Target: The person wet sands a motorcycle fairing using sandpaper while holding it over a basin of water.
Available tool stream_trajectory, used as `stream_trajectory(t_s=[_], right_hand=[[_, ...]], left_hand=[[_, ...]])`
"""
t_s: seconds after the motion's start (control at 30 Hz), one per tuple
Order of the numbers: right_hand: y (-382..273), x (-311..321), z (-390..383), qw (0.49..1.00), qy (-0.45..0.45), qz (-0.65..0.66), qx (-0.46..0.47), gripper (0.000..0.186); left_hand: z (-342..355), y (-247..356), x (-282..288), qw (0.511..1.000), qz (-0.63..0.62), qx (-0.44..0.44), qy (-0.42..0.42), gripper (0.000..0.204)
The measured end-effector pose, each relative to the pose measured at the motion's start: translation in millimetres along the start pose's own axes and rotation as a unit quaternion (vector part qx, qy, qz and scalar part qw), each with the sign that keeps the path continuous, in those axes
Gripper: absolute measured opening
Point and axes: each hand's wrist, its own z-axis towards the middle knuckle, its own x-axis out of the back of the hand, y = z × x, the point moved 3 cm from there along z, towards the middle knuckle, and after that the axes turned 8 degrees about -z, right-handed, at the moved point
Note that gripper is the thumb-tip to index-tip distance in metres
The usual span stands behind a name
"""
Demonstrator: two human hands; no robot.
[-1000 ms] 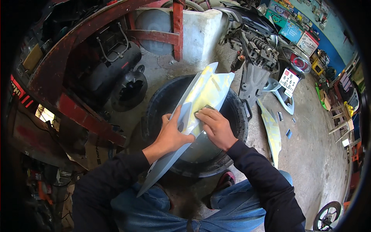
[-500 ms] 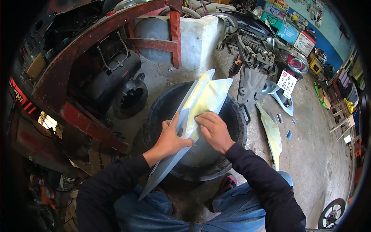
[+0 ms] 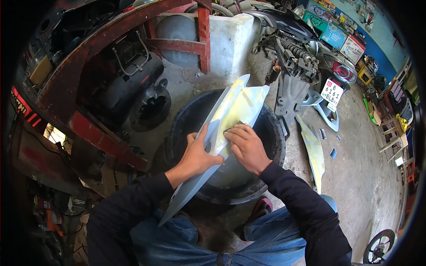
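Note:
A long motorcycle body panel [image 3: 243, 106], grey with yellow filler patches, lies tilted across a black round tub [image 3: 277, 150]. My left hand [image 3: 195, 157] grips its near half, thumb on the upper face and fingers along the left edge. On the yellow patch my right hand [image 3: 247, 148] presses a small dark piece of sandpaper [image 3: 240, 123] flat with closed fingers; most of the sheet is hidden under them. Cloudy water [image 3: 230, 175] shows in the tub below the panel.
A second yellow-patched panel [image 3: 312, 150] lies on the floor at right, beside small blue pieces [image 3: 333, 153]. Beyond stands a partly stripped motorcycle [image 3: 295, 66]. A red frame [image 3: 95, 135] and a black tank [image 3: 133, 82] crowd the left.
My right hand and the sandpaper have shifted slightly over the yellow patch. The left hand keeps its grip on the panel; the whole view has moved a little.

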Motion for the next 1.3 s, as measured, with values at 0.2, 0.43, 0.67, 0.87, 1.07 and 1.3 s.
stream_trajectory(t_s=[0.2,0.43,0.67,0.87,1.07,1.3], right_hand=[[-4,4,2,0.999,-0.01,-0.006,0.032,0.037],[-9,4,-1,0.998,-0.01,-0.024,0.065,0.035],[-16,2,-2,0.999,-0.019,-0.008,0.048,0.04],[-22,4,-1,0.998,-0.009,-0.022,0.058,0.034],[-23,4,-2,0.999,0.0,-0.026,0.032,0.032],[-25,1,-6,0.999,-0.022,0.027,0.027,0.038]], left_hand=[[-1,-1,0,1.0,0.01,-0.004,-0.001,0.12],[-2,-3,-1,1.0,0.026,-0.016,0.001,0.121],[-4,-4,1,1.0,0.01,-0.005,0.007,0.119],[-4,-3,-1,1.0,0.008,0.001,0.005,0.119],[-4,-3,0,1.0,0.022,0.003,0.005,0.118],[-5,-2,1,1.0,0.012,-0.005,0.0,0.121]])
